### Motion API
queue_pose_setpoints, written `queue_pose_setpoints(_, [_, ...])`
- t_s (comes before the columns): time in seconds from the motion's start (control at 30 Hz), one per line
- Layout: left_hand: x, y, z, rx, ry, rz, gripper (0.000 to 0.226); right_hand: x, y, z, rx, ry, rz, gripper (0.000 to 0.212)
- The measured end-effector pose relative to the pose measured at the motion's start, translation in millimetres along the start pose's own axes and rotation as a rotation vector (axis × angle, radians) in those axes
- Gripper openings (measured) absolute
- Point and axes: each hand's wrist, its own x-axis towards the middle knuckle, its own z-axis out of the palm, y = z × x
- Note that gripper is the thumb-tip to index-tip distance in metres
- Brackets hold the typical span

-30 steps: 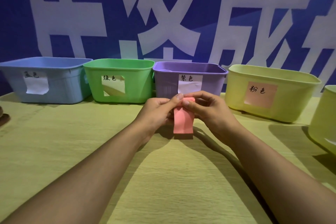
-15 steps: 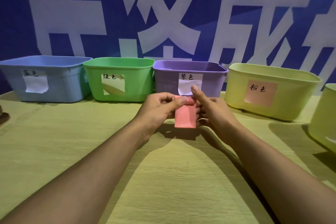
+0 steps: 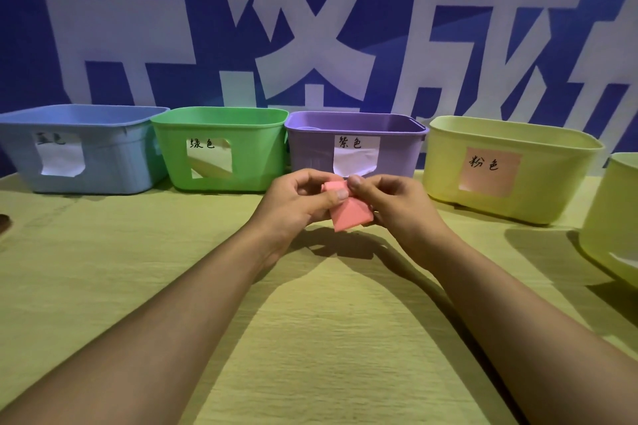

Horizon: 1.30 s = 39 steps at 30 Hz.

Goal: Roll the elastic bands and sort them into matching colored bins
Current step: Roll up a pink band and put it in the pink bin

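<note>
A pink elastic band [image 3: 350,214] is held above the table in front of the purple bin [image 3: 314,155]. My left hand [image 3: 297,205] pinches its rolled top from the left. My right hand [image 3: 397,203] pinches it from the right, thumb on top. A short flat tail hangs below the roll, tilted to the left. Along the back stand a blue bin [image 3: 114,162], a green bin [image 3: 248,155] and a yellow bin [image 3: 545,183] with a pink label.
Another yellow bin [image 3: 614,228] shows at the right edge. The bins line the back of the yellow-green table [image 3: 328,338], against a blue wall with large white characters. A dark object [image 3: 3,222] sits at the far left edge.
The hanging pink tail has grown shorter as the roll at the top grew. The band now tilts instead of hanging straight. Both hands stay in place before the purple bin.
</note>
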Motion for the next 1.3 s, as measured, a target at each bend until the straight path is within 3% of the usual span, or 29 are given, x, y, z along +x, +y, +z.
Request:
queue_pose_setpoints(0.2, [-4.4,5.9,2.8,-0.071,-0.038,-0.048,0.051,-1.6,0.4,0.0,0.035,-0.023,-0.048,0.025])
queue_pose_setpoints(0.37, [-3.5,5.8,4.4,0.003,0.023,-0.131,0.049,-1.4,0.7,2.7,0.069,-0.038,-0.074,0.022])
queue_pose_setpoints(0.57, [-6.7,6.5,4.0,0.037,0.038,-0.092,0.045,-0.1,2.0,2.9,0.028,-0.019,-0.079,0.017])
queue_pose_setpoints(0.8, [-6.0,5.5,3.1,0.016,0.010,-0.053,0.030,-3.5,-0.3,3.9,0.109,-0.044,-0.025,0.027])
queue_pose_setpoints(1.03, [-5.8,3.7,3.6,0.043,-0.049,-0.013,0.025,-3.6,-4.9,3.5,-0.022,0.025,0.131,0.060])
queue_pose_setpoints(1.3, [-4.8,0.0,2.2,0.017,-0.081,-0.038,0.020,-3.8,-3.7,1.6,-0.052,0.061,0.118,0.057])
